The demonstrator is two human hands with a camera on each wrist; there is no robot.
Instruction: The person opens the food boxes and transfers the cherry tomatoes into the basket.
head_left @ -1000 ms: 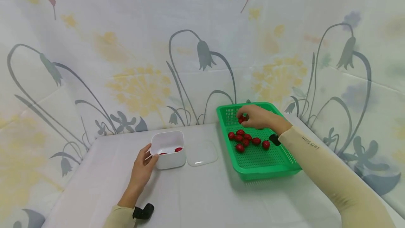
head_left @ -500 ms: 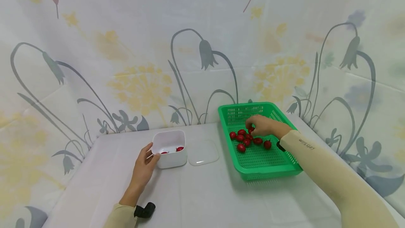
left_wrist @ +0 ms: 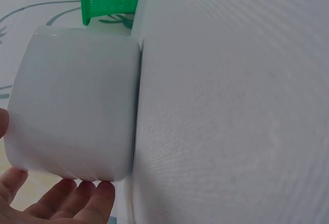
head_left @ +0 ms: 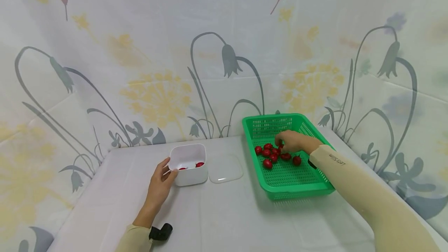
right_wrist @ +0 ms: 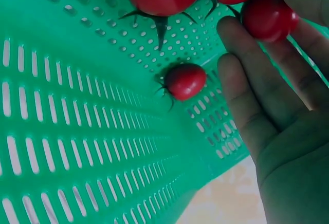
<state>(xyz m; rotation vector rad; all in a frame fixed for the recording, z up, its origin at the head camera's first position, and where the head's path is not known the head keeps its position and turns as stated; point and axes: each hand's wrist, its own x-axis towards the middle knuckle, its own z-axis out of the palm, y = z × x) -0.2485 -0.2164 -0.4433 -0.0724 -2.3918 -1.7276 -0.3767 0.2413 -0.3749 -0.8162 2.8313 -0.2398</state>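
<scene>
In the head view my left hand [head_left: 160, 186] holds a white square container [head_left: 190, 176] at its left corner, thumb at the near rim. Its fingertips press the wall in the left wrist view. Red cherry tomatoes [head_left: 199, 164] show inside, partly hidden by the near wall. Over the green basket [head_left: 297, 188], my right hand [head_left: 294, 141] reaches in among several cherry tomatoes [head_left: 267, 164]. Seen from the right wrist, thumb and fingers pinch one cherry tomato [right_wrist: 267, 18], close beside others; a separate tomato [right_wrist: 186, 81] lies near the basket's slotted wall.
A flat translucent lid [head_left: 225, 169] lies on the white table [head_left: 224, 217] between container and basket. Behind rises a flower-printed cloth backdrop [head_left: 157, 49]. A black wrist camera [head_left: 161, 231] sits at the left sleeve.
My right hand has come down and slightly right inside the basket, from the back toward the tomato pile, with a tomato at its fingertips. My left hand stays at the container.
</scene>
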